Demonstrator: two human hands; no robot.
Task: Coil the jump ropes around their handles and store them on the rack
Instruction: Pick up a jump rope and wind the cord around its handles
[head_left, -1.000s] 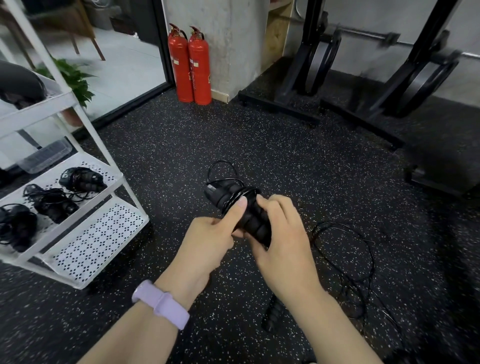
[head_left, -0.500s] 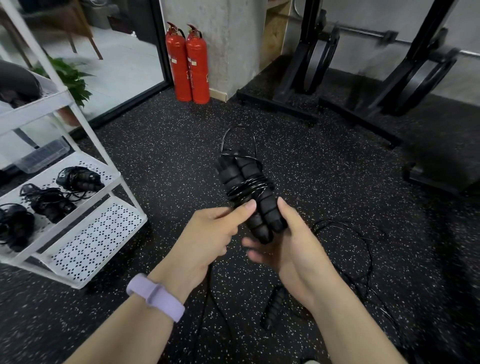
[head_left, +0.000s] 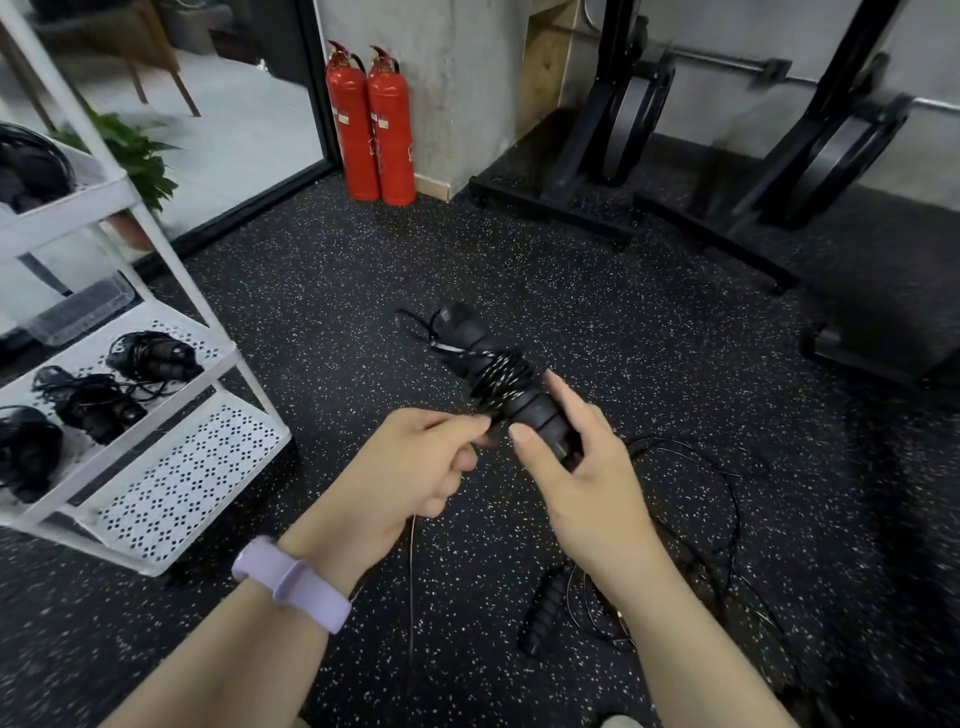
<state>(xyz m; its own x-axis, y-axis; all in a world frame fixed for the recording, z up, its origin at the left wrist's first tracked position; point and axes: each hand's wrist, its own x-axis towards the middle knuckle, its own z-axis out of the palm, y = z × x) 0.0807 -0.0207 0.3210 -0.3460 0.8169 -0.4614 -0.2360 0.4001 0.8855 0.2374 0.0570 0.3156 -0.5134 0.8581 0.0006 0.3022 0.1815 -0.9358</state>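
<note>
A black jump rope bundle (head_left: 493, 369), two handles side by side with cord wound round their middle, tilts up and away from me over the floor. My right hand (head_left: 576, 467) holds its near end between thumb and fingers. My left hand (head_left: 415, 467) pinches the loose cord just left of the bundle, and a thin strand hangs down from it. A second jump rope (head_left: 545, 608) lies uncoiled on the floor under my right arm, its cord looping to the right. The white rack (head_left: 171, 483) stands at the left with three coiled ropes (head_left: 150, 358) on its middle shelf.
Two red fire extinguishers (head_left: 371, 124) stand by a concrete pillar at the back. Black weight racks with plates (head_left: 639, 124) line the far right wall. The rack's lowest perforated shelf is bare. A potted plant (head_left: 130, 150) sits behind the rack.
The bundle has tilted from nearly upright to leaning left and away. My right hand has closed round its near end, and my left hand has drawn the loose cord down to the left.
</note>
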